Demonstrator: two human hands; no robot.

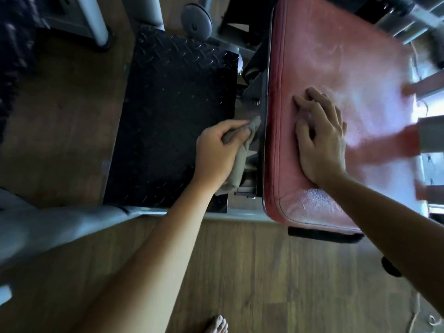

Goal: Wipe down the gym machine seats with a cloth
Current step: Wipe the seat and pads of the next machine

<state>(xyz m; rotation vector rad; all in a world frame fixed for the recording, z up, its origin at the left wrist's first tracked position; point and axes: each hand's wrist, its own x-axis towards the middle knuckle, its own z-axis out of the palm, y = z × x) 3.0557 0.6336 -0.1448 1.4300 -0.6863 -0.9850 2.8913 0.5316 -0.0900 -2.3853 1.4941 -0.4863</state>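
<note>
A red padded seat (pixel 336 56) of a gym machine fills the upper right of the head view. My right hand (pixel 319 138) lies flat on its near left part, fingers straight and pressed to the pad. My left hand (pixel 218 150) grips a bunched grey-brown cloth (pixel 242 150) just left of the seat's side edge, over the gap between the seat and a black plate. The cloth's tip reaches toward the metal rim along the seat's side.
A black diamond-pattern foot plate (pixel 173 121) lies left of the seat. Grey machine tubes (pixel 48 227) run along the lower left and top. Wooden floor (pixel 264 272) spreads below, with my bare foot (pixel 216 324) at the bottom edge. A round grey cap (pixel 195 21) sits up top.
</note>
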